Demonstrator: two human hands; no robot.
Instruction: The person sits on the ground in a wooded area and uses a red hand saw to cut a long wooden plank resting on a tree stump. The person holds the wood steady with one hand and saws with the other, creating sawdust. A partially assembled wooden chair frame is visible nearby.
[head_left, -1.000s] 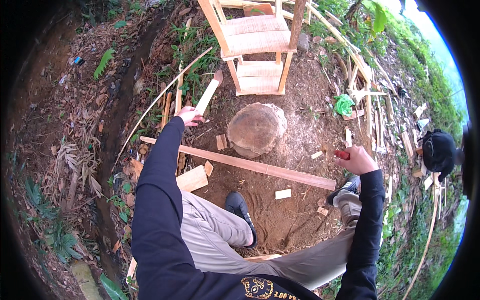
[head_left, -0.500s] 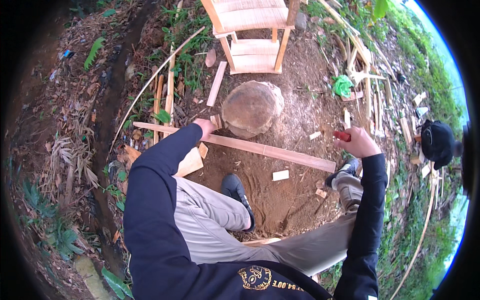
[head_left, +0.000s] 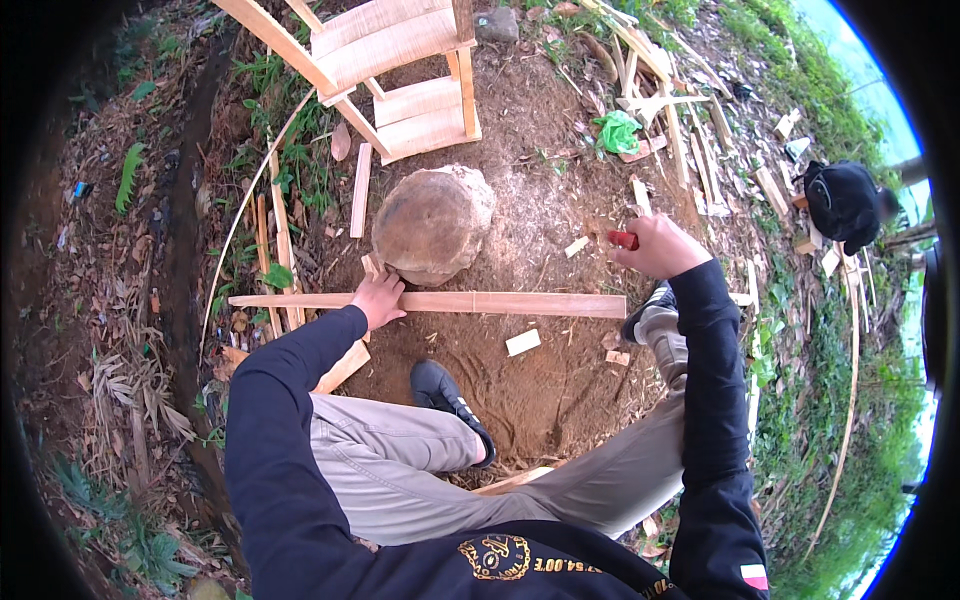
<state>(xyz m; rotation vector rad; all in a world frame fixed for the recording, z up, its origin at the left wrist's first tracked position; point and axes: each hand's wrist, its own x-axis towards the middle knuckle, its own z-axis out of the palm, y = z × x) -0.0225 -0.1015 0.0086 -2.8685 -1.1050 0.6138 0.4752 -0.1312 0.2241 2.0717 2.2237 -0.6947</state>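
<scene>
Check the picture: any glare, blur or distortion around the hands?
Head view, centre: left hand and right hand fairly sharp, softly lit; head view, upper right: sky washed out, blue-fringed; head view, rim: black corners, fisheye bending.

A person's left hand, which held a pale wooden strip a second ago, is now free of it and drawn back toward the body; the strip lies on the ground left of the round stump. The fingers have come down over the long plank beside a small wood block; whether they grip it cannot be seen. The view has swung too: stump and wooden shelf appear farther left, and the plank, earlier slanting, runs nearly level.
</scene>
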